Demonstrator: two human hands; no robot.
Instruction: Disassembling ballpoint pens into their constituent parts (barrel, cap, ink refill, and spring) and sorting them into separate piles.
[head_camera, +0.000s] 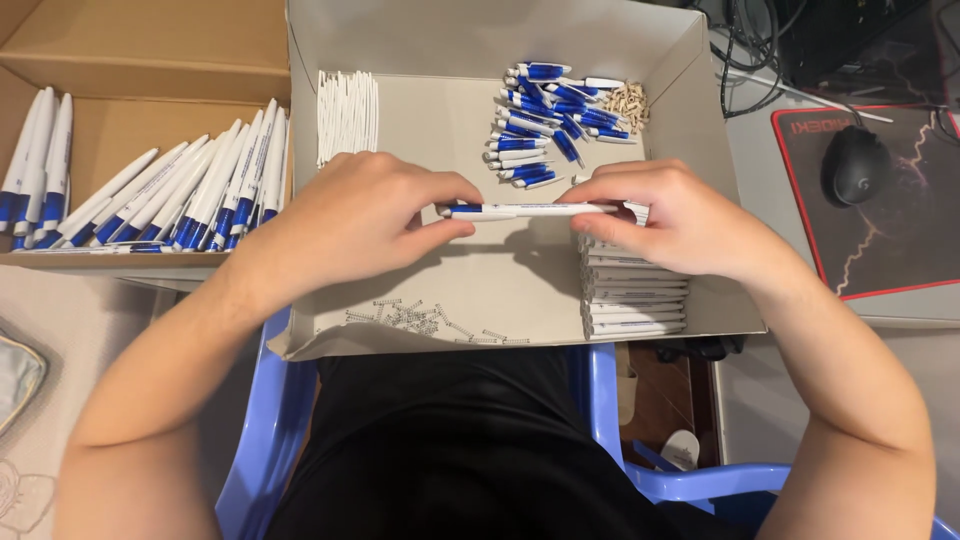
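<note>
My fingers (440, 205) pinch a pen (530, 210) from both ends: my left hand (365, 215) closes on its blue-banded end, my right hand (670, 215) closes on the white end, and the pen lies level between them, held just above the floor of a shallow grey box (500, 270). Under my right hand sits a row of white barrels (635, 295) stacked against the box's right wall. At the back of the box lies a heap of blue-and-white pen halves (545, 120), with a small pile of tan bits (630, 100) just beside it and a bundle of thin white refills (347, 115) to the left. Small metal springs (420, 318) are scattered along the near edge. Left of the box, a cardboard box (140, 60) holds finished pens (190, 200) fanned in a row. To the right, a black mouse (855, 165) rests on a dark pad (880, 230).
</note>
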